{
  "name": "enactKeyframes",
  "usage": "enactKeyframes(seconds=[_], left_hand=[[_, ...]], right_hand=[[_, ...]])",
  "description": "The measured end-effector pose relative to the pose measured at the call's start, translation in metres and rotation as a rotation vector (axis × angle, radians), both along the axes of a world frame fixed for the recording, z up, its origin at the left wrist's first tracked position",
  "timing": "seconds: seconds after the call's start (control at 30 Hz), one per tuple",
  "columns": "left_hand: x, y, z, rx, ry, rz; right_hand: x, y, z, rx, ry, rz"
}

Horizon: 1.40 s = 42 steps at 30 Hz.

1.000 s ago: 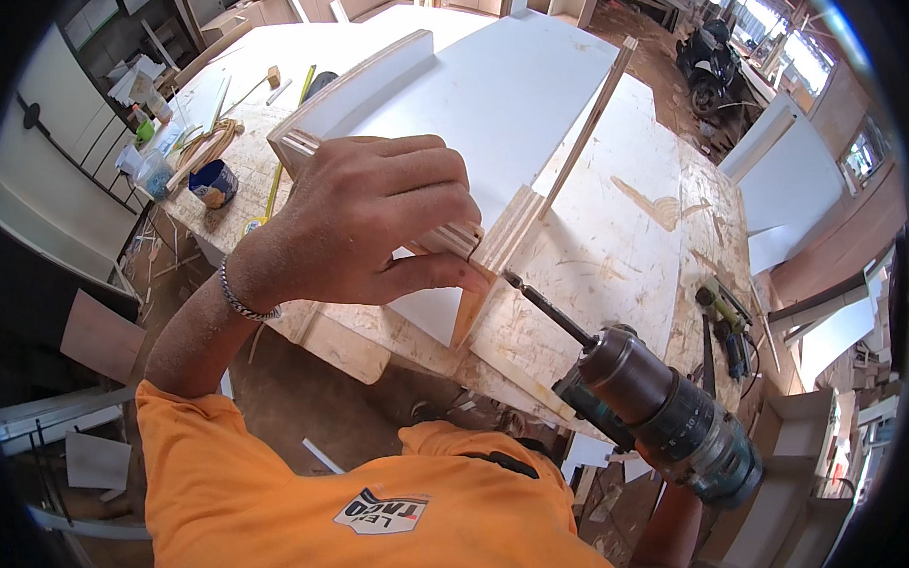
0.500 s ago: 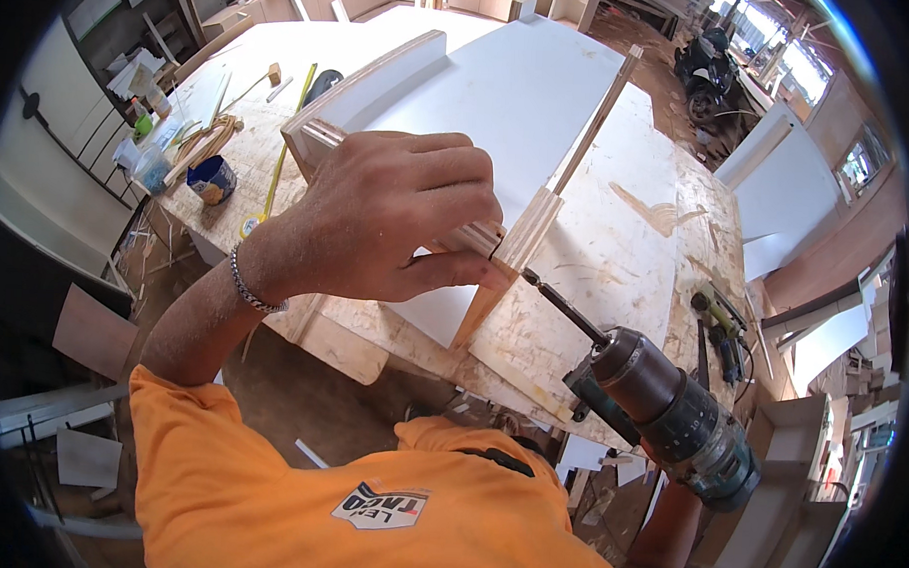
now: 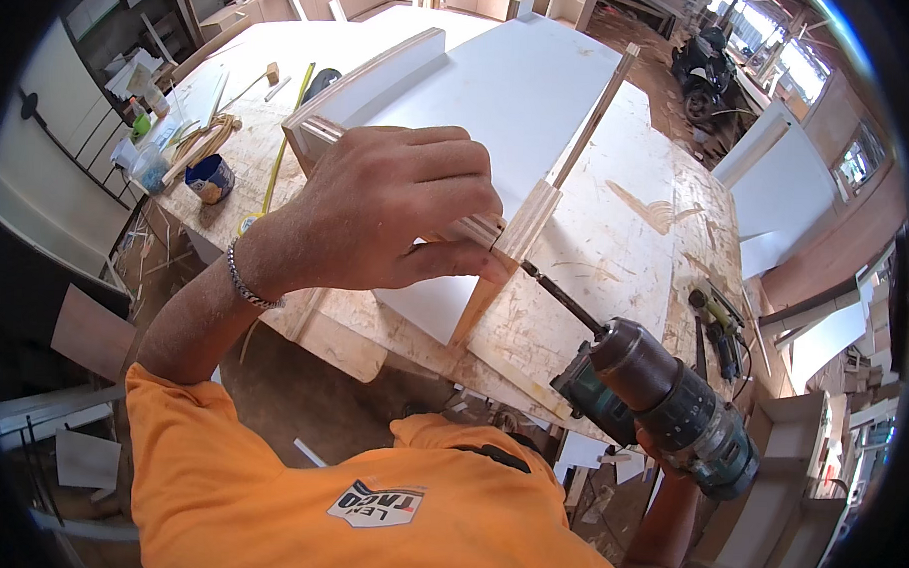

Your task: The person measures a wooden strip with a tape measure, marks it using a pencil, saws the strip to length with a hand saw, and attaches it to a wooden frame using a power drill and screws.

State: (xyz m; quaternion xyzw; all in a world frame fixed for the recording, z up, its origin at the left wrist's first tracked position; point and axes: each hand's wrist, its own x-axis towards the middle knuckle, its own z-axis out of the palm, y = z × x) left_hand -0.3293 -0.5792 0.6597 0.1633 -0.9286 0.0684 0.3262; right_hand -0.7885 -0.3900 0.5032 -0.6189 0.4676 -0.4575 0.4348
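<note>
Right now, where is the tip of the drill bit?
In the head view, right of centre: the drill bit meets the plywood side panel's edge, just below the left hand, with the drill lower right.

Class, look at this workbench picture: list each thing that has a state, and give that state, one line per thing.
Left hand: closed over the corner of the plywood frame, pressing it down.
Right hand: mostly hidden, gripping the drill.
Drill: held level, bit tip against the frame's corner edge.
White panel: lying flat inside the frame.
Blue can: upright, open-topped.
Second power tool: lying untouched on the bench.

One drill, two hands
</note>
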Motion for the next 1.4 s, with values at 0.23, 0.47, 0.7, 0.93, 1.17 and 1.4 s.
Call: enactKeyframes(seconds=[0.23, 0.47, 0.7, 0.93, 1.17, 1.4], left_hand=[[0.002, -0.001, 0.0, 0.0, 0.007, -0.007], [0.0, 0.0, 0.0, 0.009, 0.019, -0.004], [-0.002, 0.0, -0.002, -0.013, 0.03, -0.002], [-0.002, 0.003, -0.001, -0.016, 0.04, 0.007], [-0.001, 0.004, 0.002, 0.031, 0.024, 0.021], [0.009, 0.005, 0.009, 0.189, -0.05, 0.042]], right_hand=[[-0.003, -0.003, 0.001, -0.004, 0.003, -0.002], [-0.004, -0.006, 0.001, -0.011, 0.002, -0.005], [-0.002, -0.005, -0.003, -0.015, 0.004, -0.01], [-0.001, -0.003, -0.005, -0.02, 0.007, -0.017], [0.008, -0.001, -0.016, -0.045, 0.028, -0.033], [-0.01, 0.009, -0.051, -0.089, 0.078, -0.088]])
